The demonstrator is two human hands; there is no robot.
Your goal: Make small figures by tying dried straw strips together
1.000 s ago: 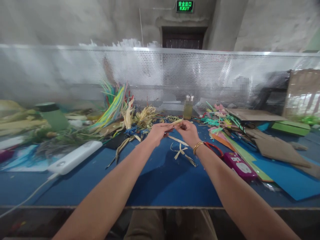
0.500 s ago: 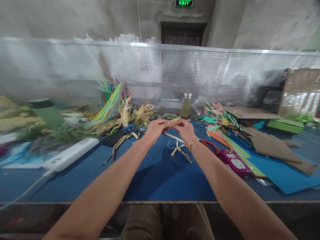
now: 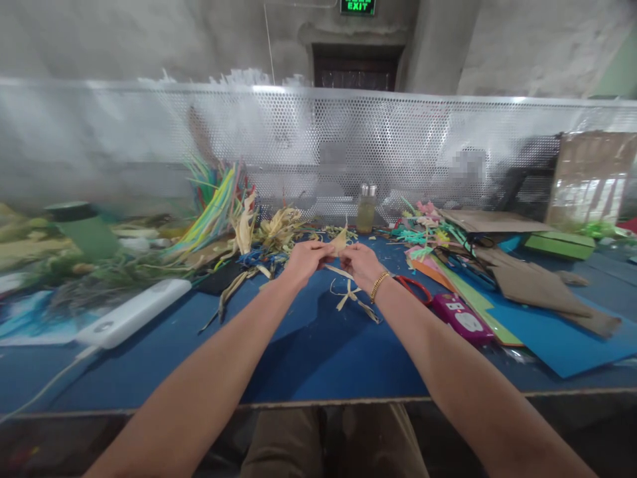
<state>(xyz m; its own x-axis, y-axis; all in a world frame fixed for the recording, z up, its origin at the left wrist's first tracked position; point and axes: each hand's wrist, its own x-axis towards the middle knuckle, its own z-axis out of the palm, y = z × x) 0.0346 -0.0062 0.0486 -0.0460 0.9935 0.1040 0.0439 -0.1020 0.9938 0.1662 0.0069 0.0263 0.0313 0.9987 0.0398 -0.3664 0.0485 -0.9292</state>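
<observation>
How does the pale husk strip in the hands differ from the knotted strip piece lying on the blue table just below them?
The husk strip is pinched in the grip of both the left hand and the right hand, raised off the blue table; the knotted strip piece lies flat, untouched. The held strip looks like a single piece with an upturned tip; the lying one has several ends spreading from a crossing. Both are pale straw-coloured.

On the table, the left hand and right hand met at the middle, both pinching a husk strip. A power bank lay to the left, scissors just right, a bottle behind.
</observation>
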